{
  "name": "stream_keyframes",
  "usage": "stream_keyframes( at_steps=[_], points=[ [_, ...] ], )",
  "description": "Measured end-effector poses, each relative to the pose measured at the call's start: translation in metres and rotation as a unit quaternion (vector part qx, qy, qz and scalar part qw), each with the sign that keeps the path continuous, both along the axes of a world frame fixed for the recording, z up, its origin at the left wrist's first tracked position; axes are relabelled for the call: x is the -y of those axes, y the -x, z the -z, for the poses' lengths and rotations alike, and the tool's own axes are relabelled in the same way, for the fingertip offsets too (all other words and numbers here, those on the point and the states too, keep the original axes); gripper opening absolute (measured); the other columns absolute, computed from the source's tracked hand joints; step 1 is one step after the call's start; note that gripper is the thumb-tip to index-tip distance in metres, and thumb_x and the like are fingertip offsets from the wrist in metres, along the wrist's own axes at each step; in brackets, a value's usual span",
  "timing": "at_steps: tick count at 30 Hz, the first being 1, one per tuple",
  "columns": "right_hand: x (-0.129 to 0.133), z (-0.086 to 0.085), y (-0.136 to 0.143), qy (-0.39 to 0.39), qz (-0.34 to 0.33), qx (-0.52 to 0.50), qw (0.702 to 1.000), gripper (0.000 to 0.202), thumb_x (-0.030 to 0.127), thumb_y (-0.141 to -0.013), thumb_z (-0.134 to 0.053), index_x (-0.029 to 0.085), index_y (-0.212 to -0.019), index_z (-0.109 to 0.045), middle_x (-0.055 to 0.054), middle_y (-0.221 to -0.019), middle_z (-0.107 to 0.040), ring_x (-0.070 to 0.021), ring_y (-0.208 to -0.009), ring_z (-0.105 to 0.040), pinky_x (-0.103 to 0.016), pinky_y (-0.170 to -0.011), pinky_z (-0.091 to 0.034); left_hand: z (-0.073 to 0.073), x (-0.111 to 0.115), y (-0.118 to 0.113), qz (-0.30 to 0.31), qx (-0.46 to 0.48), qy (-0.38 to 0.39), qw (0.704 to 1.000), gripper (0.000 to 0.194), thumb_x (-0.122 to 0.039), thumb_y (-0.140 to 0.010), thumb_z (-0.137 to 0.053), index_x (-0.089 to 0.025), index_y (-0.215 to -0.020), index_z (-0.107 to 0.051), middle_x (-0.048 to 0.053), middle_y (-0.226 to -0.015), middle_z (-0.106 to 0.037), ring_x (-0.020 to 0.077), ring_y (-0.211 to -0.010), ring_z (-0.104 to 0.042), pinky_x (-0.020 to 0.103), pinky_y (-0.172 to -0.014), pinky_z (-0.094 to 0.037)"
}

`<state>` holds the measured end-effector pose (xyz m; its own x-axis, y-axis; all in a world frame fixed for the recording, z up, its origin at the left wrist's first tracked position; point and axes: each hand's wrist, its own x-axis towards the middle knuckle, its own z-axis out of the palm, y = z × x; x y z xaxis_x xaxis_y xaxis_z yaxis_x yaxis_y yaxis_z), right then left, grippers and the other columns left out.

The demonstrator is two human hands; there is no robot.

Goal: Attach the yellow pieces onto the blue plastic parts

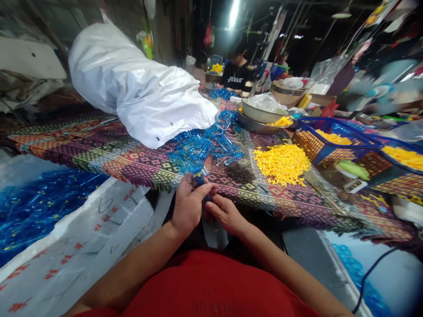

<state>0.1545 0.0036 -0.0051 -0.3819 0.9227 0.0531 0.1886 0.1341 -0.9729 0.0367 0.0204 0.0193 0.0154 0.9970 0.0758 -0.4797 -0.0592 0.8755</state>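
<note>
My left hand [187, 203] is closed at the table's front edge, with a clear blue plastic piece [199, 177] between its fingers. Close beside it, my right hand [228, 215] has its fingers bent and drawn together. Whatever it may hold is too small or hidden to make out. Just beyond both hands lies a heap of similar blue plastic pieces [194, 152]. A small pile of tiny dark parts [240, 173] sits right of that heap. Farther right is a mound of small yellow parts [281, 164].
A white sack [142, 83] lies on the patterned tablecloth [122, 165]. Blue baskets [317, 147] of yellow parts and stacked metal bowls [261, 115] stand at right. A foam box [95, 220] with blue pieces is at lower left. A person in black [234, 77] sits across.
</note>
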Motion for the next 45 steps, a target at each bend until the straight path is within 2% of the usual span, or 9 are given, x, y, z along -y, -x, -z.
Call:
stream_keyframes(
  at_steps=[10,14,19,23,29,33,36,40,45],
  points=[
    [0.002,0.008,-0.016,-0.135,-0.024,0.024,0.990,0.018,0.036,-0.079,-0.058,0.019,-0.087,-0.062,-0.001,-0.073,-0.058,-0.0140,-0.064,-0.054,-0.025,-0.058,-0.044,-0.001,0.012,0.013,0.069,-0.089,-0.048,0.992,0.013,-0.019,-0.074,-0.059,-0.017,-0.085,-0.053,-0.001,-0.074,-0.057,0.0106,-0.061,-0.057,0.023,-0.058,-0.046],
    [0.000,-0.026,-0.032,-0.236,0.052,0.032,0.970,0.063,0.044,-0.070,-0.068,0.024,-0.125,-0.045,-0.009,-0.107,-0.056,-0.0207,-0.088,-0.056,-0.029,-0.064,-0.048,-0.003,0.017,0.020,0.109,-0.183,-0.087,0.973,0.024,-0.020,-0.074,-0.060,-0.017,-0.097,-0.058,0.003,-0.085,-0.061,0.0145,-0.076,-0.057,0.024,-0.069,-0.045],
    [-0.002,-0.073,-0.029,-0.401,0.008,0.116,0.909,0.053,0.051,-0.063,-0.070,0.023,-0.107,-0.060,-0.010,-0.095,-0.061,-0.0242,-0.090,-0.055,-0.037,-0.079,-0.046,-0.003,0.022,0.012,0.137,-0.258,-0.155,0.944,0.017,-0.027,-0.074,-0.059,-0.016,-0.087,-0.060,0.003,-0.082,-0.060,0.0160,-0.075,-0.052,0.024,-0.068,-0.043],
    [-0.006,-0.071,-0.019,-0.410,0.029,0.149,0.899,0.022,0.042,-0.075,-0.062,0.022,-0.083,-0.064,-0.006,-0.074,-0.060,-0.0188,-0.070,-0.055,-0.033,-0.066,-0.046,-0.002,0.025,0.012,0.159,-0.301,-0.200,0.919,0.010,-0.022,-0.078,-0.052,-0.016,-0.084,-0.058,0.002,-0.076,-0.057,0.0135,-0.068,-0.050,0.023,-0.063,-0.042],
    [-0.024,-0.038,-0.016,-0.309,0.055,0.087,0.945,0.021,0.040,-0.078,-0.059,0.019,-0.080,-0.064,-0.004,-0.071,-0.061,-0.0163,-0.068,-0.056,-0.030,-0.065,-0.046,0.012,0.019,0.019,0.155,-0.302,-0.066,0.938,0.014,-0.013,-0.072,-0.052,-0.017,-0.084,-0.057,0.001,-0.072,-0.058,0.0112,-0.058,-0.053,0.021,-0.054,-0.043],
    [-0.025,-0.037,-0.036,-0.258,-0.077,0.074,0.960,0.051,0.035,-0.075,-0.065,0.025,-0.123,-0.050,-0.008,-0.120,-0.055,-0.0234,-0.112,-0.049,-0.038,-0.093,-0.040,0.016,0.010,0.034,0.342,-0.159,0.107,0.920,0.014,-0.019,-0.070,-0.055,-0.016,-0.083,-0.053,-0.001,-0.059,-0.053,0.0127,-0.044,-0.056,0.019,-0.037,-0.037],
    [-0.018,-0.036,-0.045,-0.272,-0.087,0.084,0.955,0.046,0.026,-0.080,-0.060,0.030,-0.125,-0.049,-0.006,-0.121,-0.053,-0.0212,-0.117,-0.045,-0.039,-0.098,-0.038,0.014,0.007,0.042,0.445,-0.104,0.165,0.874,0.023,-0.028,-0.072,-0.053,-0.015,-0.092,-0.053,0.002,-0.065,-0.056,0.0168,-0.046,-0.060,0.021,-0.036,-0.039],
    [-0.013,-0.028,-0.044,-0.292,-0.061,0.100,0.949,0.044,0.023,-0.080,-0.060,0.028,-0.123,-0.051,-0.007,-0.111,-0.054,-0.0194,-0.106,-0.051,-0.035,-0.090,-0.044,0.011,0.012,0.039,0.293,-0.297,0.031,0.908,0.025,-0.027,-0.075,-0.055,-0.018,-0.098,-0.056,0.004,-0.078,-0.062,0.0161,-0.060,-0.061,0.025,-0.051,-0.045],
    [-0.013,-0.020,-0.045,-0.323,-0.070,0.127,0.935,0.039,0.020,-0.081,-0.057,0.024,-0.120,-0.052,-0.008,-0.105,-0.050,-0.0187,-0.098,-0.051,-0.034,-0.082,-0.046,0.006,0.020,0.037,0.170,-0.505,-0.176,0.828,0.019,-0.025,-0.085,-0.045,-0.018,-0.095,-0.059,0.005,-0.092,-0.063,0.0179,-0.085,-0.057,0.028,-0.076,-0.042]
  ],
)
